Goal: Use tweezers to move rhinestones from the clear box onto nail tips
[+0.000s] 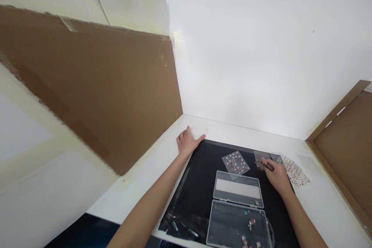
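Nearest: open clear plastic box [236, 224] on black mat [186, 205], small sparkly bits [251, 223] loose in base, lid [238, 190] lying flat just beyond it. R hand [277, 176] grasps fine tweezers [266, 165], fingers closed on shank, tips over clear sticker sheet [259, 159] at mat's far edge; can't tell if tips touch sheet. Second clear sheet w/ small printed motifs [236, 162] on mat, just L of R hand. Multicolour dotted sheet [293, 170] to R, mostly off mat, on white table [328, 201]. L hand [188, 142] released, palm down, fingers spread, on table just past mat's far corner. Far: brown cardboard panels [95, 85] [345, 143] either side, white wall [247, 58] behind.
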